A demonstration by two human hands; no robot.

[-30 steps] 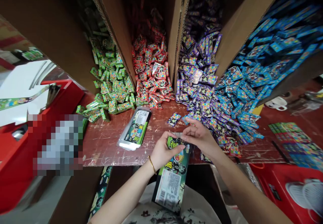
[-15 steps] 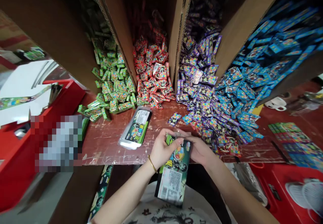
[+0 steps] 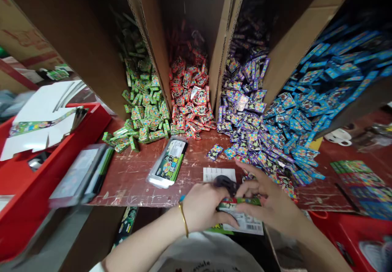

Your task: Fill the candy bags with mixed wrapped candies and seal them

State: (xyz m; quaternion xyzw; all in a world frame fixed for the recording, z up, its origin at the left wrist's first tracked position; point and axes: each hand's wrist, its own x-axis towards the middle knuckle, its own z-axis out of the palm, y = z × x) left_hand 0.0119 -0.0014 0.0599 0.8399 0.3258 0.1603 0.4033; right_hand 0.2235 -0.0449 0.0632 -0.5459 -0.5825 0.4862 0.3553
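A green-and-black printed box (image 3: 249, 224) with a white barcode label lies tilted at the table's front edge, its end towards the table. My left hand (image 3: 202, 206), with a gold bangle at the wrist, grips its left side, thumb on the label. My right hand (image 3: 269, 202) holds the right side with the thumb at the upper edge; its index finger is raised. A dark object (image 3: 226, 183), too blurred to name, is beside the left fingers. Just beyond it lies a white sheet with small print (image 3: 211, 173). A similar box in a clear plastic tray (image 3: 169, 163) lies to the left.
Cardboard bins (image 3: 154, 55) spill green (image 3: 147, 121), red (image 3: 192, 108), purple (image 3: 245, 112) and blue (image 3: 294, 112) candy packets onto the table. One loose packet (image 3: 214, 152) lies in front. A red crate (image 3: 82, 141) with card sheets is at left, stacked packs (image 3: 81, 174) beside it.
The box has turned from upright to lying flatter, nearer the table edge. My right hand has come round to its right side with the index finger lifted. The white sheet and dark object now show.
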